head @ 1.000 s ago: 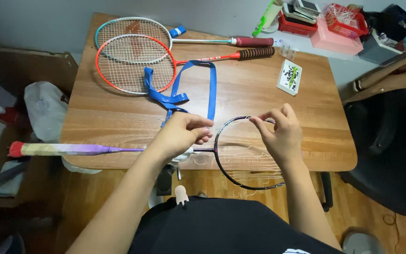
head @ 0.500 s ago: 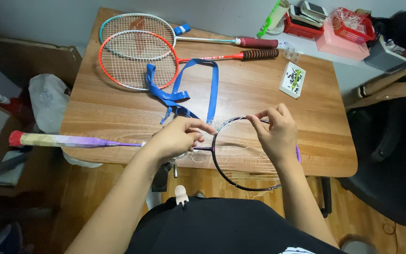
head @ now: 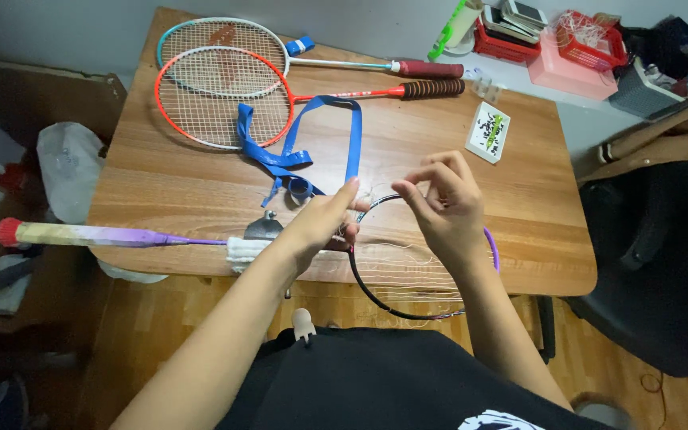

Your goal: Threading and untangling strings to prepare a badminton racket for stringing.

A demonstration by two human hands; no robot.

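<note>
1. The left hand [head: 324, 219] is resting on the near part of the wooden table [head: 161, 175], its fingers closed around the rim of a black badminton racket [head: 392, 299] where the head meets the shaft.
2. That racket is lying along the table's front edge: its purple shaft [head: 177, 238] and pale, red-capped handle [head: 49, 232] are sticking out past the left side, while the lower half of the head is hanging over the edge (the stringing is sparse, only a few white rows showing).
3. The right hand [head: 443, 203] is hovering above the racket head, thumb and fingertips pinched together on a thin white string [head: 392, 259]; how firmly, I cannot tell.
4. Just beyond the left hand, a blue grip tape [head: 344, 127] is lying in loose loops.
5. At the far side, an orange-framed racket [head: 224, 95] is overlapping a teal-framed racket [head: 201, 36], both handles pointing right.
6. A small white box [head: 488, 131] is sitting to the right, well apart from the hands.
7. Red baskets [head: 595, 36] are standing beyond the table's far right corner.
</note>
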